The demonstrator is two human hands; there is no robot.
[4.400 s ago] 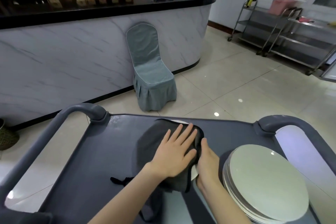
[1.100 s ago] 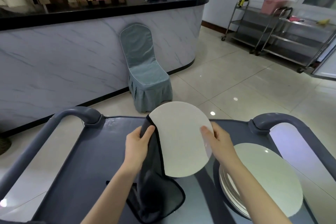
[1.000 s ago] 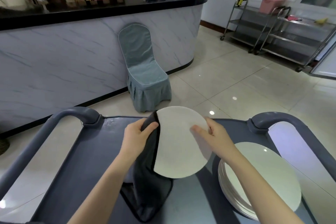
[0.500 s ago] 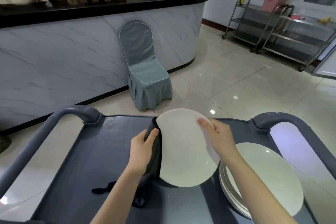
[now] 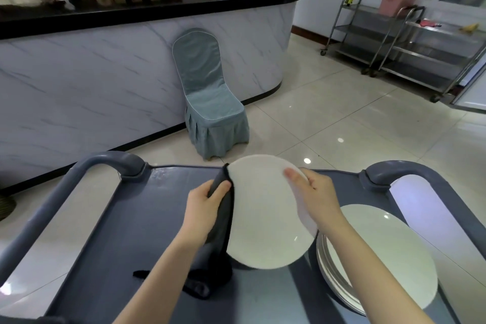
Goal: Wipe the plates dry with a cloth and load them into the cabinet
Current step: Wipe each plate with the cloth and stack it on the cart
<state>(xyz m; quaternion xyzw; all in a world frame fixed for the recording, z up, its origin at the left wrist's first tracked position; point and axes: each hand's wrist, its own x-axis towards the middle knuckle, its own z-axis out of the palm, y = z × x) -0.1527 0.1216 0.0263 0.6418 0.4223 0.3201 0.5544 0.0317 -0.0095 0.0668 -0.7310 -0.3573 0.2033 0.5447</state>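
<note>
Pinching the cloth (image 5: 223, 229) between thumb and curled fingers, our left hand (image 5: 206, 208) is pressing it against the left edge of the plate (image 5: 265, 223). Our right hand (image 5: 319, 200) is gripping the plate's upper right rim, with the thumb lying across the face toward us and the other fingers wrapped behind, out of sight. Between the two hands we are holding the plate tilted up on edge. Its lower rim is either hanging just above the cart (image 5: 147, 218) or touching it; we cannot tell which. The cloth is running down the plate's left side and trailing onto the cart, where its dark end is lying bunched under our left forearm. Just to the right, under our right forearm, a stack (image 5: 389, 258) of more plates is sitting flat on the cart. At the cart's far corners the left handle (image 5: 110, 163) and the right handle (image 5: 389, 169) are curving upward. Beyond the cart, on the tiled floor, a chair (image 5: 207, 102) is standing against a marble-fronted counter (image 5: 105, 73), and steel trolleys (image 5: 410, 42) are standing along the far right wall.
</note>
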